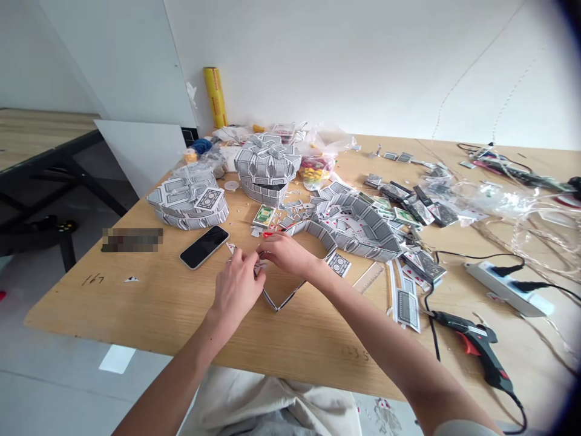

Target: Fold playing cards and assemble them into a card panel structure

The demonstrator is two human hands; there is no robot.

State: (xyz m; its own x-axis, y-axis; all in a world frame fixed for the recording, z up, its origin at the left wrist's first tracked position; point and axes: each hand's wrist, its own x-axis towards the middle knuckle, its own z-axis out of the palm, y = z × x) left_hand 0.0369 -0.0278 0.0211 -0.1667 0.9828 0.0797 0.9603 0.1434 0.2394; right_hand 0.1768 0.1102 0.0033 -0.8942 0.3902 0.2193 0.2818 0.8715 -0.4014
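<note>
A strip of joined playing cards [293,294], bent into a pointed loop, stands on edge on the table in front of me. My left hand [239,280] pinches it at the loop's left side. Close beside it, my right hand [287,251] has its fingers closed on the same part, and the fingertips of both hands nearly meet. Exactly what sits between the fingertips is partly hidden. A small red object [273,233] shows just behind my right fingers. Behind the loop lies an open box made of cards [367,245], with loose cards inside.
Two lidded card boxes [190,203] [267,166] stand at the back left. A phone [204,247] lies left of my hands. To the right are a clear ruler [368,277], a glue gun [476,345], a power strip [511,287], cables and loose card packs.
</note>
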